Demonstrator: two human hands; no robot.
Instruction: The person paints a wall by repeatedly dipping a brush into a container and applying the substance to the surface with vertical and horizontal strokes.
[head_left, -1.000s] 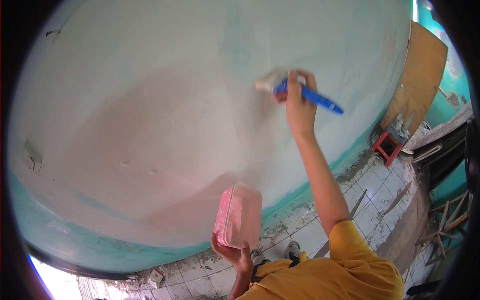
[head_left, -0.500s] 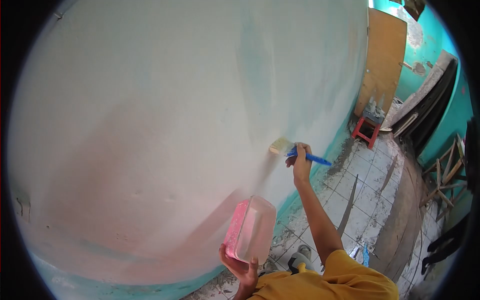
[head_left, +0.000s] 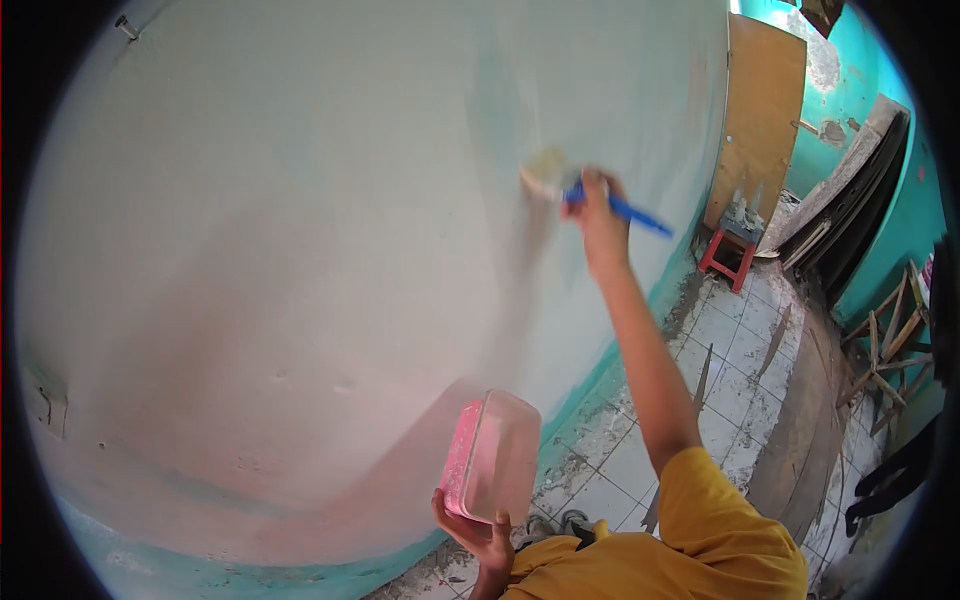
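A wide paintbrush point(head_left: 620, 207) with a blue handle is gripped in my right hand point(head_left: 598, 215), its pale bristles up against the wall point(head_left: 380, 230). That wall is whitish, with turquoise patches showing through and a turquoise band along its foot. Lower down, my left hand point(head_left: 482, 535) supports a pink-sided plastic container point(head_left: 500, 455) from beneath, thumb on one side and fingers on the other. Paint specks cover the container's pink side, and it is held tilted in front of the wall.
A red stool point(head_left: 728, 258) with items on top stands by a brown board point(head_left: 765, 110) leaning at the wall's far end. Dark sheets point(head_left: 850, 210) and a wooden frame point(head_left: 890, 345) line the right side. Debris lies on the white floor tiles point(head_left: 605, 490).
My right hand has moved up the wall with the paintbrush, the arm stretching farther. The container in my left hand stays nearly in place, while the view has shifted slightly.
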